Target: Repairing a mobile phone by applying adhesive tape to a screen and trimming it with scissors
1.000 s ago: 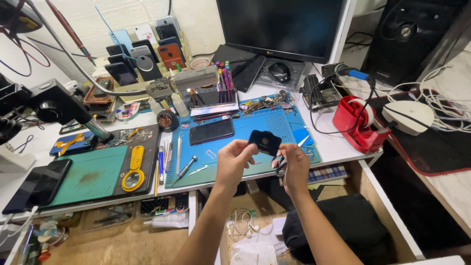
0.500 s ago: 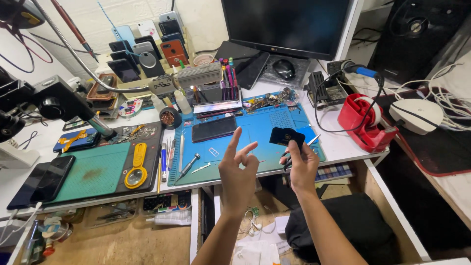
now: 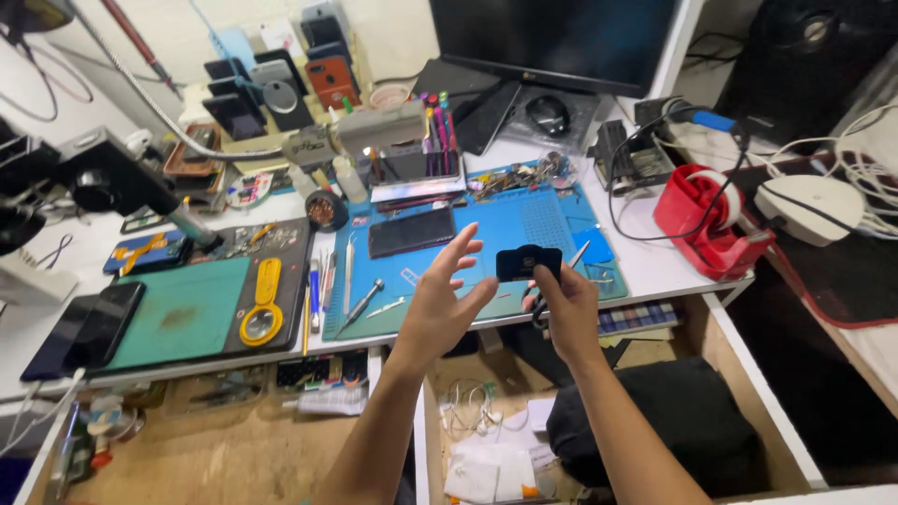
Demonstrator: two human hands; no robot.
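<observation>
Left hand (image 3: 440,304) opened beside black part (image 3: 528,263), above blue mat (image 3: 552,220).

Looks like a phone repair workshop: blue silicone work mat (image 3: 524,224) with tweezers and screwdrivers, a rack of phones (image 3: 271,79), a microscope arm (image 3: 103,178), a monitor (image 3: 552,37) and a red tape dispenser (image 3: 711,220).

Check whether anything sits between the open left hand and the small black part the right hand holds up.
Nothing visible does. The left hand is open beside the small black part pinched by the right hand, with only open air between them.
</observation>
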